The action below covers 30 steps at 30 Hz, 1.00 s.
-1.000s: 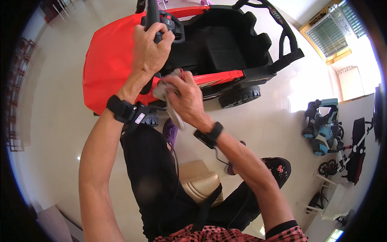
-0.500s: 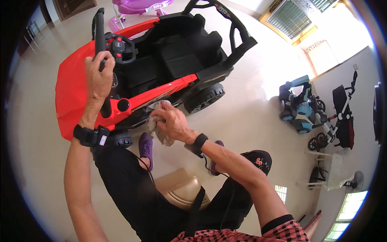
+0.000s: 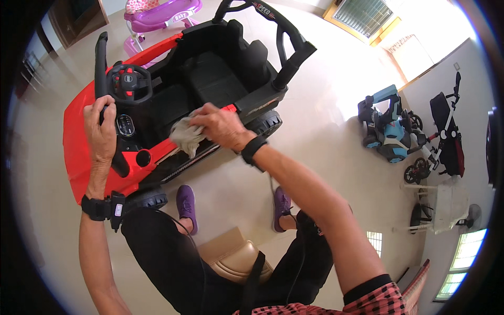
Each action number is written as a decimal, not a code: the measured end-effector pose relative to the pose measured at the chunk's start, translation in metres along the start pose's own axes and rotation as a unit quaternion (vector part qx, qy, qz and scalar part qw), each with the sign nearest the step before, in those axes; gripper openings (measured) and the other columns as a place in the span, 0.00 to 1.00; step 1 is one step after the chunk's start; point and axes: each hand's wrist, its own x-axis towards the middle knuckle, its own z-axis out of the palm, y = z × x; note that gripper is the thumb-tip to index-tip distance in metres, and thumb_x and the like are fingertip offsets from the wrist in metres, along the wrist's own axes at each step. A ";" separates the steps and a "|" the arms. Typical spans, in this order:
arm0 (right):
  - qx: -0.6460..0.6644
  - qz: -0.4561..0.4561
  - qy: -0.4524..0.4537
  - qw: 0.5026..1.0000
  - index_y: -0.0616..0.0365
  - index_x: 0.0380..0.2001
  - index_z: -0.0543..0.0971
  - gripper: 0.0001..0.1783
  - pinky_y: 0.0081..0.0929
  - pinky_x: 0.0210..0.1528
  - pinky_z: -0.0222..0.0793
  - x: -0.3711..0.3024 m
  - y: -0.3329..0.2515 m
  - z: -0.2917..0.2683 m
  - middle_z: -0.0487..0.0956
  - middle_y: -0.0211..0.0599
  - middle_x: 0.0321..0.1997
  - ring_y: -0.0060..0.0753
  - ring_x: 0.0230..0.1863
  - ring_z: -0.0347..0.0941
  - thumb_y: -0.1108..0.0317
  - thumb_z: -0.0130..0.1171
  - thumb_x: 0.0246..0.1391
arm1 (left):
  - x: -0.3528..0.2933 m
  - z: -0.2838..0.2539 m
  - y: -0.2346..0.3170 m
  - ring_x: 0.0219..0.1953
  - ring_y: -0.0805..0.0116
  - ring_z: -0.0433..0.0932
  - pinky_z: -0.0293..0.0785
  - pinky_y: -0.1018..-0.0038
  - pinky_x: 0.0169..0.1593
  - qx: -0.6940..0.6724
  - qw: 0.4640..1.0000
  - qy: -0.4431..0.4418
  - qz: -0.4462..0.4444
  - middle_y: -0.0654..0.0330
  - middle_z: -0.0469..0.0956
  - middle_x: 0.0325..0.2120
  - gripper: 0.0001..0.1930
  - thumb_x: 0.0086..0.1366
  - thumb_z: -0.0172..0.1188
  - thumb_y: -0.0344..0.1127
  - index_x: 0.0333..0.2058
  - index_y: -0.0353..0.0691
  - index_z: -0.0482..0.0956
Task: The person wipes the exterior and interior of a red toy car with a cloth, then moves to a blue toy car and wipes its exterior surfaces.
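Observation:
In front of me stands a red and black ride-on toy car, its black seats and steering wheel facing up. My left hand is wrapped round the black windshield frame beside the wheel. A crumpled greyish cloth is bunched in my right hand, pressed on the red side rail of the car; the cloth covers part of that rail. A black wheel shows behind my right hand, and another sits near my left knee.
I sit on a low gold-coloured stool, purple shoes on the tiled floor. Beyond the car is a purple baby walker. Along the right wall stand a blue and black ride-on toy, a folded stroller and a white plastic-covered item.
My right hand has lifted the cloth from the car's lower side up onto the red side rail. The car and my left hand appear lower and further left in view.

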 end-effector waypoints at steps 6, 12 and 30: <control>-0.084 0.089 0.003 0.992 0.43 0.44 0.83 0.23 0.38 0.44 0.75 -0.031 0.066 -0.062 0.75 0.37 0.45 0.47 0.45 0.76 0.81 0.56 0.45 | -0.001 -0.004 -0.002 0.41 0.66 0.68 0.66 0.72 0.48 -0.008 1.000 -0.003 -0.010 0.60 0.70 0.35 0.10 0.67 0.53 0.34 0.42 0.37 0.77; -0.183 0.217 0.009 0.959 0.39 0.50 0.80 0.22 0.45 0.47 0.74 -0.030 0.110 -0.093 0.74 0.39 0.48 0.51 0.46 0.77 0.72 0.58 0.51 | -0.002 -0.004 0.001 0.41 0.66 0.68 0.66 0.72 0.47 0.014 1.000 -0.007 0.004 0.59 0.70 0.36 0.10 0.68 0.53 0.35 0.42 0.37 0.77; -0.190 0.334 0.059 0.921 0.63 0.42 0.75 0.18 0.53 0.40 0.72 -0.057 0.069 -0.085 0.80 0.55 0.28 0.63 0.32 0.78 0.60 0.53 0.53 | -0.001 -0.002 0.008 0.37 0.66 0.68 0.68 0.71 0.43 -0.025 0.999 0.020 -0.005 0.59 0.67 0.33 0.09 0.65 0.54 0.36 0.39 0.39 0.77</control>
